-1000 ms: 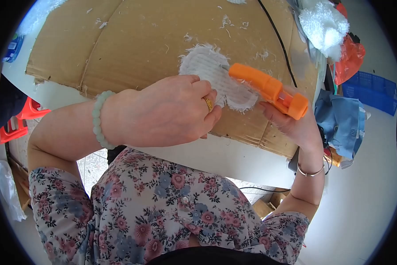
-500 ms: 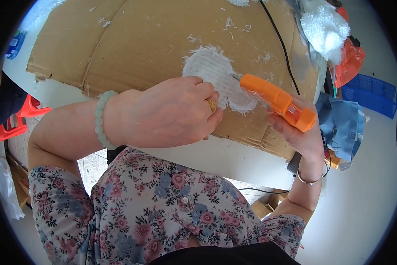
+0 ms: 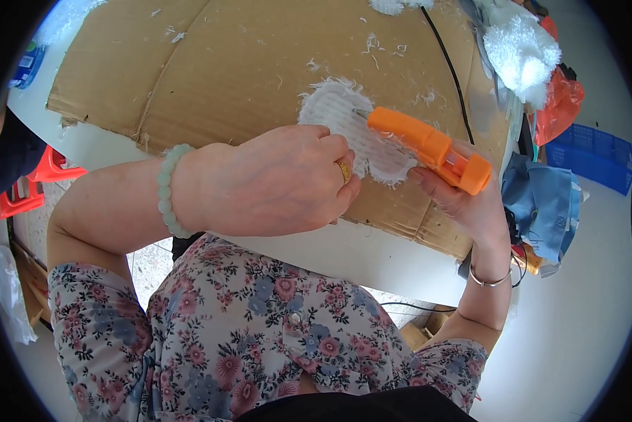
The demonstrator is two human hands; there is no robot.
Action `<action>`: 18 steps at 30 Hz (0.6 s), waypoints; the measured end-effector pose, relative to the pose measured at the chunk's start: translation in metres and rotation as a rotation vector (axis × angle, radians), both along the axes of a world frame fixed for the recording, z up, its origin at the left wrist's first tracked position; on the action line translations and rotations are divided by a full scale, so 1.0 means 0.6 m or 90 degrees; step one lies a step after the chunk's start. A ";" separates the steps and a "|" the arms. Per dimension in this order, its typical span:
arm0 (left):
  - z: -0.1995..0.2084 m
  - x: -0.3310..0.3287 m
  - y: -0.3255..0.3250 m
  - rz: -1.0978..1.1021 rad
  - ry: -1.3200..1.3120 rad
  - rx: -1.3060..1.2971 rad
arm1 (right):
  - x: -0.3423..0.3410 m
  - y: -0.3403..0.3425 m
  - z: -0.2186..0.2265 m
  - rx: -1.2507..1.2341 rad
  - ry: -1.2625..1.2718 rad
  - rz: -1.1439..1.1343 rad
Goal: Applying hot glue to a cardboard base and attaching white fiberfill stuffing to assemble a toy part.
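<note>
A white fluffy fabric piece [image 3: 330,105], with frayed edges and a narrowed middle, lies on brown cardboard [image 3: 238,70]. My left hand [image 3: 281,179] is closed at its near left edge, fingers curled over the fabric; the fingertips are hidden beneath the hand. My right hand [image 3: 463,200] grips an orange hot glue gun [image 3: 428,148] from the right. The gun's metal nozzle points left over the upper part of the fabric. Whether the tip touches the cloth, I cannot tell.
Loose white fibres are scattered over the cardboard. A black cord [image 3: 446,60] runs across its right side. Farther right are white plush [image 3: 520,53], a red plastic bag [image 3: 562,105], a blue basket [image 3: 590,155] and blue cloth [image 3: 541,204]. A red stool [image 3: 38,186] stands at left.
The glue gun has moved left, its nozzle going from the fabric's right edge to farther over it. My left hand stays at the fabric's edge. The whole view has shifted slightly.
</note>
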State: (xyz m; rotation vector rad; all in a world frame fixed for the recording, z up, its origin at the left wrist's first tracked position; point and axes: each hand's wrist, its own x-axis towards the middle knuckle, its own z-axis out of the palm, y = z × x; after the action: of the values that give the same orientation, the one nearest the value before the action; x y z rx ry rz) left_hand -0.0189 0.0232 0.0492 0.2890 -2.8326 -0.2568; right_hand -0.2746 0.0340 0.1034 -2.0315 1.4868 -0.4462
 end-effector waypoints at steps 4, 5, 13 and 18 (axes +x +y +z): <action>0.000 0.000 -0.001 -0.007 -0.003 -0.004 | 0.007 -0.003 0.002 0.009 0.001 0.002; -0.001 0.000 -0.001 -0.005 -0.003 -0.005 | 0.009 -0.003 0.001 0.021 -0.019 -0.019; -0.007 -0.002 -0.002 0.010 0.056 -0.054 | 0.009 -0.003 0.016 0.117 -0.039 -0.065; -0.008 -0.003 -0.003 0.009 0.063 -0.038 | -0.014 0.003 0.013 0.107 -0.040 -0.017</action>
State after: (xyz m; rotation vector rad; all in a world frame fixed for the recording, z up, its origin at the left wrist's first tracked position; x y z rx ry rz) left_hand -0.0206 0.0213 0.0444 0.2767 -2.7344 -0.1783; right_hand -0.2830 0.0357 0.1115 -1.8536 1.4636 -0.3789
